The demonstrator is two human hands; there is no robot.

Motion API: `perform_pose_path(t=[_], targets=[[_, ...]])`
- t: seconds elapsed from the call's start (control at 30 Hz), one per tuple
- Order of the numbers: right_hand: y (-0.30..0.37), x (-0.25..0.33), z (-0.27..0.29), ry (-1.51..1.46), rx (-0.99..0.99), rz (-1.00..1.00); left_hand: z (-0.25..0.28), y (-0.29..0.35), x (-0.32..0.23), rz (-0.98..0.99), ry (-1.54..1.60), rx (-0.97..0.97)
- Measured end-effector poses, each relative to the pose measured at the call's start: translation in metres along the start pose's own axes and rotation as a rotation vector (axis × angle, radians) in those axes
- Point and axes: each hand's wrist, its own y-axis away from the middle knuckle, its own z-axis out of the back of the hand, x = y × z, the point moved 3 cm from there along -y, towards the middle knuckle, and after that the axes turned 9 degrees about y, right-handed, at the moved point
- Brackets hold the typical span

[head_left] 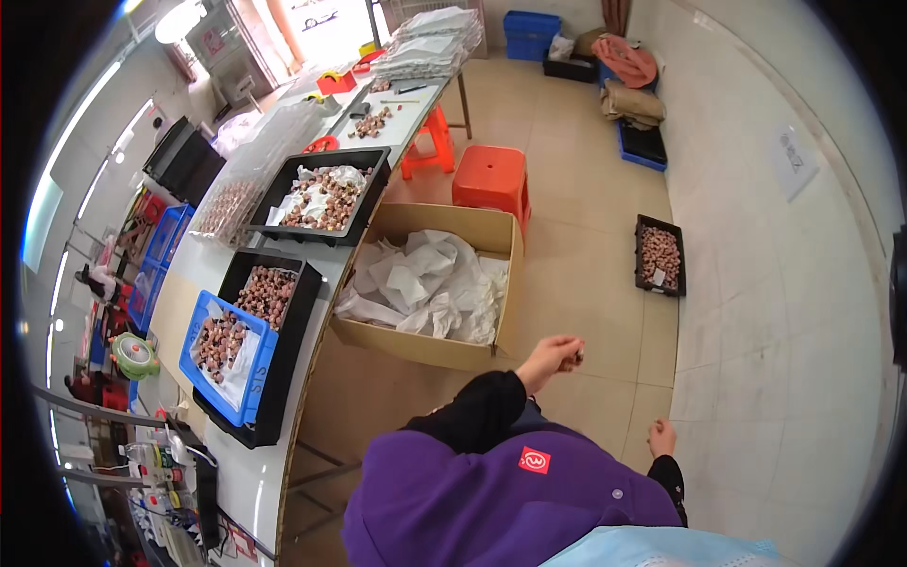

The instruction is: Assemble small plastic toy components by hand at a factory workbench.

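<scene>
My left hand (552, 363) is in front of my body over the floor, its fingers curled closed. A tiny pale spot shows at its fingertips, too small to name. On the other side, my right hand (662, 438) hangs low near the wall, its fingers curled in; whether anything is inside them is hidden. Neither hand touches the furniture. Nearest to my left hand is an open cardboard box (425, 352) with crumpled white paper (439, 274) in it.
Along the left runs a long table (312, 364) bearing black trays (376, 189) and a blue tray (248, 402) of small round brownish pieces. Red stools (490, 175) stand beyond the box. Another filled black tray (652, 283) lies on the floor by the wall (756, 312).
</scene>
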Motion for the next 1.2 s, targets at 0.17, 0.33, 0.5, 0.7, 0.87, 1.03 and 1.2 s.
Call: perform_pose_path(t=[0.17,0.33,0.5,0.7,0.87,1.03,1.2], targets=[[-0.072,-0.081,-0.026,0.352,0.087,-0.061,-0.018,-0.064,-0.154,-0.363,0.264,0.103],[-0.174,-0.057,0.010,0.533,0.229,0.008,-0.004,-0.134,-0.229,-0.560,0.467,-0.021],[-0.366,0.020,0.003,0.662,0.272,0.215,0.007,-0.217,-0.276,-0.663,0.497,-0.112],[-0.649,0.200,0.053,0.402,0.149,0.149,0.014,-0.262,-0.329,-0.812,0.631,-0.275],[-0.763,0.407,-0.022,0.373,0.124,0.713,0.041,-0.263,-0.364,-0.900,0.665,-0.418],[-0.697,0.581,-0.176,0.402,0.623,0.712,0.106,-0.247,-0.357,-1.023,0.836,-0.586],[-0.615,0.695,-0.210,0.572,0.685,1.248,0.169,-0.222,-0.343,-1.165,0.928,-0.700]])
